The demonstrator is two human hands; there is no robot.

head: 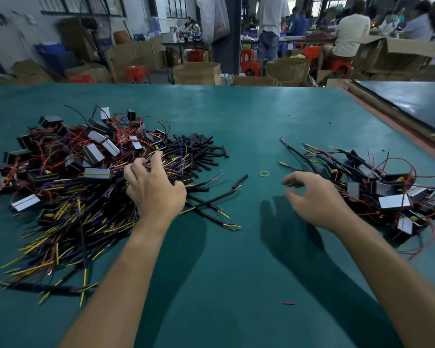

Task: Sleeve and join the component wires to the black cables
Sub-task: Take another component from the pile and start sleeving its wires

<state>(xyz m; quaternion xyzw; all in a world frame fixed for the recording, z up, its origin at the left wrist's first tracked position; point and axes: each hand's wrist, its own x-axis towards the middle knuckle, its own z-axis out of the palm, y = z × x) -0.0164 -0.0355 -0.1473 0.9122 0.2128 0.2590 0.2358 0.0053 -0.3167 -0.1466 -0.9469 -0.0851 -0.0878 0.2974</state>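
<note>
On the green tabletop [236,116], items as laid out:

- Left hand [153,187]: palm down, fingers bent and sunk into a tangle of thin wires at the right edge of the big heap. The thumb points right, beside some dark cable ends. Whether the fingers actually pinch a wire cannot be told.
- Right hand [314,197]: held just above the tabletop with its shadow below it. The fingers are loosely curved and spread, holding nothing.
- Components [93,153]: many small black blocks with silver faces and red wires, heaped beyond and to the left of the left hand.
- Black cables [68,229]: a thick spread with yellow and blue ends, lying under and on the near left of the left hand and overlapping the components.
- Loose cables [211,200]: a few black lengths crossed over each other between the two hands, closer to the left hand.
- Sleeves [201,149]: short black tubes in a pile beyond and to the right of the left hand, touching the big heap.
- Rubber band [264,173]: yellow, lying flat between the hands, just beyond the right hand's fingertips and touching neither hand.
- Second heap [392,197]: more blocks tangled with black cables and red wires, right of the right hand and close beside it.
- Red scrap [288,303]: one small piece between the forearms.
- Beyond the far edge: cardboard boxes [197,72], red stools [137,74] and people [352,33] at other benches, blurred.
</note>
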